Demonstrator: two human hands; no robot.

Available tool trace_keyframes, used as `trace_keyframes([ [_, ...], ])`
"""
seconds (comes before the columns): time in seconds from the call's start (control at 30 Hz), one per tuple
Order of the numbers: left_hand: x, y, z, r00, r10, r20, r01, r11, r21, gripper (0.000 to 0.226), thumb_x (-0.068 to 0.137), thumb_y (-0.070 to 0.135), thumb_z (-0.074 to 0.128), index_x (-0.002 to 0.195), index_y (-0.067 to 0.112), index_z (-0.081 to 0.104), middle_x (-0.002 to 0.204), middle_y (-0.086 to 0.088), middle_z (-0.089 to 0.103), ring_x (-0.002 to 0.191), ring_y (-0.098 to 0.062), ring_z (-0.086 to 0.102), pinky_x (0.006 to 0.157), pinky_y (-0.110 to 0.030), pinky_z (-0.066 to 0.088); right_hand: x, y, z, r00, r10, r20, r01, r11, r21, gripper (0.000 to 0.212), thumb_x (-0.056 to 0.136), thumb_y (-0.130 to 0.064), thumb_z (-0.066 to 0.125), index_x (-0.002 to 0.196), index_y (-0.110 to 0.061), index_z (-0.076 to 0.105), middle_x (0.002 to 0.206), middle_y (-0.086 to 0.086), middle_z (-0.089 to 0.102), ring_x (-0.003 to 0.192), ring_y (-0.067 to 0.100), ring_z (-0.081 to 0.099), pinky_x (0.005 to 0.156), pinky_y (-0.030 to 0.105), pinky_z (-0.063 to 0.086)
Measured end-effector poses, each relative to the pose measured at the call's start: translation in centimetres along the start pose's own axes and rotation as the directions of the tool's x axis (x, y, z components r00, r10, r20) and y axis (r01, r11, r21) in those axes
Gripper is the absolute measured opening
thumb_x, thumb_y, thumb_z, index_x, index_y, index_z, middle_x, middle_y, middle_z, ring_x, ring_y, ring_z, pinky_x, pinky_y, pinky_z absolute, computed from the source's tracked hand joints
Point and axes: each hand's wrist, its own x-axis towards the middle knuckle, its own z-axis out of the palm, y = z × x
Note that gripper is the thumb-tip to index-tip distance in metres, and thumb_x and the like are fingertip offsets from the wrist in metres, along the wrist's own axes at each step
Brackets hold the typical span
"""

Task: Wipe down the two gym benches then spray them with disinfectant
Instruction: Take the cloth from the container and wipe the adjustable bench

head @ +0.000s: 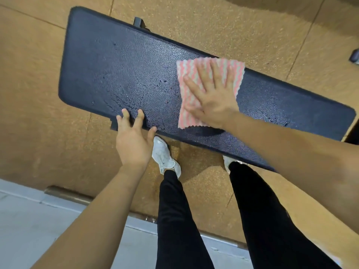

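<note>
The spread left hand [134, 141] is steadying the dark blue padded gym bench [116, 70]; the flat right hand [212, 98] is wiping with a pink-striped cloth [194, 72], and I think leftward strokes are coming next.

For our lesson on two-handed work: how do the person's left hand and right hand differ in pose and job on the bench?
The right hand lies flat, fingers spread, pressing the striped cloth on the bench top; the left hand touches bare padding, without cloth. The right hand sits mid-pad; the left hand's fingertips rest at the near edge. Both are open, on the same bench.
</note>
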Motion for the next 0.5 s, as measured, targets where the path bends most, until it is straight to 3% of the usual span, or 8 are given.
trace_keyframes([
  [0.2,-0.2,-0.4,0.4,0.999,0.034,-0.028,-0.033,0.999,0.022,0.062,0.094,0.043,0.069,0.149,0.02,0.052,0.162,-0.023,0.033,0.151,-0.045,0.028,0.109,-0.056,0.045,3.5,-1.3,-0.9,0.99,0.137,-0.018,-0.137,0.99,-0.029,0.08,0.097,-0.069,0.019,0.162,-0.027,-0.003,0.168,0.021,-0.005,0.153,0.047,-0.005,0.116,0.073,0.002],
  [0.3,-0.2,-0.6,0.5,0.998,0.037,-0.046,-0.037,0.999,0.006,0.061,0.095,0.044,0.069,0.149,0.021,0.052,0.162,-0.022,0.034,0.151,-0.044,0.029,0.11,-0.056,0.045,2.3,-3.5,-0.2,1.0,-0.024,0.001,0.024,1.0,-0.017,0.083,0.095,-0.071,0.029,0.162,-0.031,-0.001,0.169,0.019,-0.007,0.152,0.049,-0.007,0.115,0.074,0.004],
  [0.5,-0.2,-0.9,0.3,0.998,-0.009,-0.07,0.0,0.99,-0.138,0.057,0.092,0.028,0.074,0.145,0.019,0.057,0.162,-0.015,0.037,0.152,-0.037,0.029,0.116,-0.051,0.039,-1.0,-8.1,1.6,0.961,-0.274,0.045,0.274,0.962,0.005,0.075,0.097,-0.072,0.025,0.161,-0.038,0.007,0.17,0.011,-0.002,0.152,0.049,-0.006,0.114,0.075,0.005],
])
